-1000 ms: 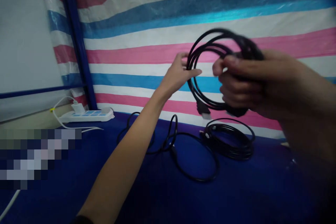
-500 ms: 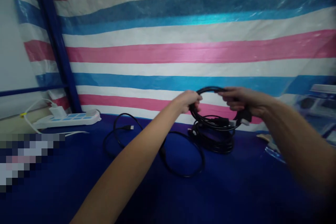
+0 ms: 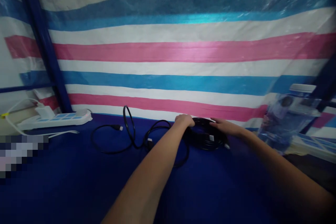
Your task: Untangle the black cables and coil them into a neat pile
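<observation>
A pile of coiled black cable (image 3: pixel 206 143) lies on the dark blue table (image 3: pixel 210 189), with light connector ends showing at its front and right. My left hand (image 3: pixel 184 120) is closed on the left side of the coil. At the coil's back right edge rests my right hand (image 3: pixel 225 126), fingers stretched toward the left; whether they grip any strand is hard to tell. Another black cable (image 3: pixel 112 153) lies loosely looped to the left, one loop standing up, and partly passes behind my left forearm.
A white power strip (image 3: pixel 65 119) with a plugged-in white charger (image 3: pixel 45 112) is at the left. On the right stand a large clear plastic bottle (image 3: pixel 280 122) and another strip (image 3: pixel 317 147). A striped plastic sheet (image 3: pixel 170 52) hangs behind the table.
Both hands have lowered the held coil onto the cable pile. My right fingers have spread from their grip. The loose cable's loop at left now stands up, and the view has shifted right.
</observation>
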Tool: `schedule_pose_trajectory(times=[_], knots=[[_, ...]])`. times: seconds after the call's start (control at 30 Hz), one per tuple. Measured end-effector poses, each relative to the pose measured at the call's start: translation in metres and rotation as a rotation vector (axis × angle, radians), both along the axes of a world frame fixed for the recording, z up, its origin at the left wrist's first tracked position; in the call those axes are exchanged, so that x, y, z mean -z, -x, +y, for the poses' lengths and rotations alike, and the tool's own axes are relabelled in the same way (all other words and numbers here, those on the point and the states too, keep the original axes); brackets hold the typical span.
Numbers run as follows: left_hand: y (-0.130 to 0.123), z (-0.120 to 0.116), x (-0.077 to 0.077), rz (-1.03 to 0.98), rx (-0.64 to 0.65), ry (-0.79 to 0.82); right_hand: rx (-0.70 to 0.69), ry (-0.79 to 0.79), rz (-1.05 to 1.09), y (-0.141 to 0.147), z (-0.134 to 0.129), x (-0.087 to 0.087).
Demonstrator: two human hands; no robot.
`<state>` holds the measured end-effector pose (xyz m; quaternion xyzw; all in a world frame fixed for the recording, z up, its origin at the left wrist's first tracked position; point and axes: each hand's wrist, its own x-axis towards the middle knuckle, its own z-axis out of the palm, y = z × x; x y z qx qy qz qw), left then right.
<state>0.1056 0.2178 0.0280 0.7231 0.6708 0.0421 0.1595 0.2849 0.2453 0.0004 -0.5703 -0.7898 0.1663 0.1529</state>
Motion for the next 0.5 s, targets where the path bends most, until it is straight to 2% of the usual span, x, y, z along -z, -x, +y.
schedule_pose_trajectory(times=[0.07,0.13,0.23,0.3,0.37,0.4,0.43,0.5], knots=[[0.000,-0.011,-0.020,0.029,0.040,-0.020,0.005,-0.055,-0.017,-0.003,-0.003,-0.008],[0.004,-0.030,-0.043,0.045,0.093,-0.135,0.012,-0.134,-0.033,-0.002,-0.011,-0.023],[0.026,-0.075,-0.074,0.066,0.159,-0.382,0.012,-0.302,-0.051,0.008,-0.038,-0.051],[0.052,-0.111,-0.086,0.078,0.172,-0.518,-0.005,-0.401,-0.083,0.022,-0.068,-0.064],[0.087,-0.144,-0.087,0.166,0.111,-0.723,-0.094,-0.387,-0.143,0.043,-0.103,-0.064],[0.107,-0.157,-0.083,0.196,0.031,-0.760,-0.167,-0.335,-0.203,0.055,-0.119,-0.059],[0.129,-0.168,-0.077,0.213,-0.049,-0.759,-0.241,-0.276,-0.350,0.067,-0.133,-0.051],[0.176,-0.179,-0.058,0.250,-0.236,-0.729,-0.234,-0.278,-0.438,0.091,-0.152,-0.032]])
